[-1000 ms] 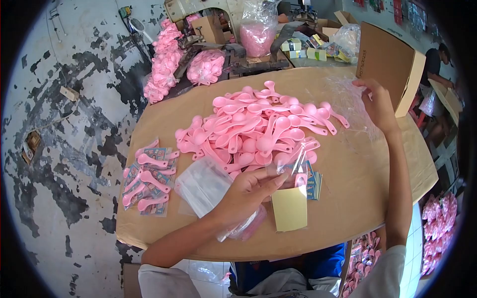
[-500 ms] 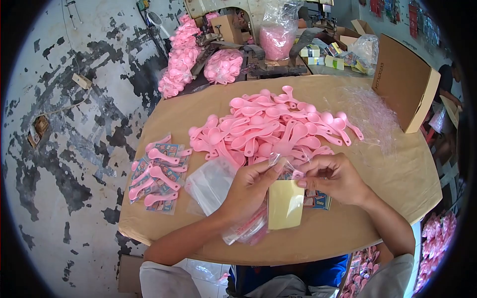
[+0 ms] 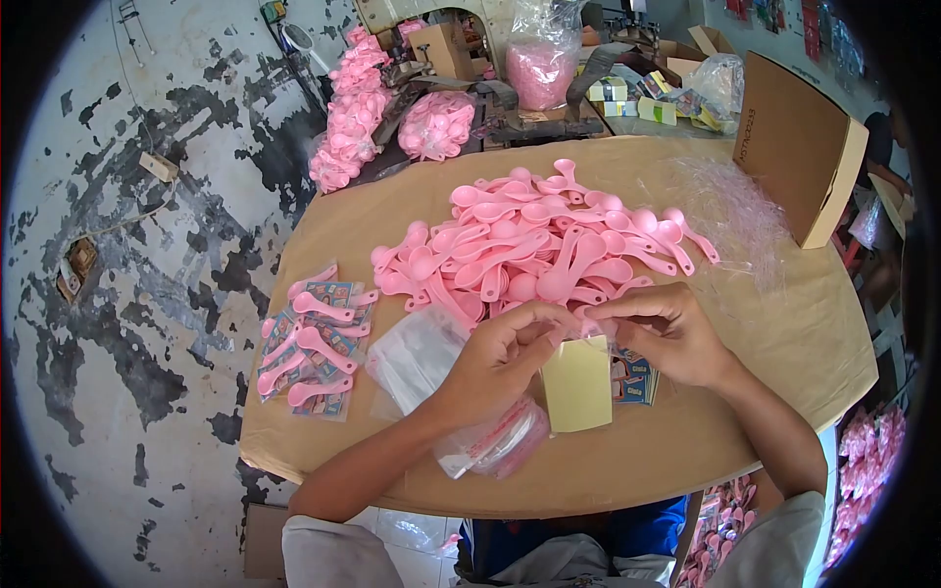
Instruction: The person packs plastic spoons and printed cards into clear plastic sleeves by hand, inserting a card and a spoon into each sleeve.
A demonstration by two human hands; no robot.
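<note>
Both hands pinch the top edge of a small clear plastic bag that contains a card with its pale yellow back (image 3: 576, 387) facing me. My left hand (image 3: 512, 351) is closed on the bag's upper left corner, and my right hand (image 3: 668, 333) is closed on the upper right. Something pink shows at the bag's mouth between the fingertips, too covered to make out fully. Beneath my left forearm lies a stack of clear plastic bags (image 3: 417, 361). Printed blue cards (image 3: 635, 380) are stacked beside the held bag. Beyond my hands rises a heap of pink spoons (image 3: 510, 245).
Several bagged sets of pink spoons with cards (image 3: 312, 343) lie at the table's left. On the right are a tangle of clear plastic strips (image 3: 730, 216) and an upright cardboard box (image 3: 799, 147). Bundles of pink spoons (image 3: 436, 125) and a large pink-filled bag (image 3: 542, 73) stand behind.
The bag with the yellow-backed card has moved slightly right and up. My right fingers have shifted from the card's upper right side to the bag's top edge.
</note>
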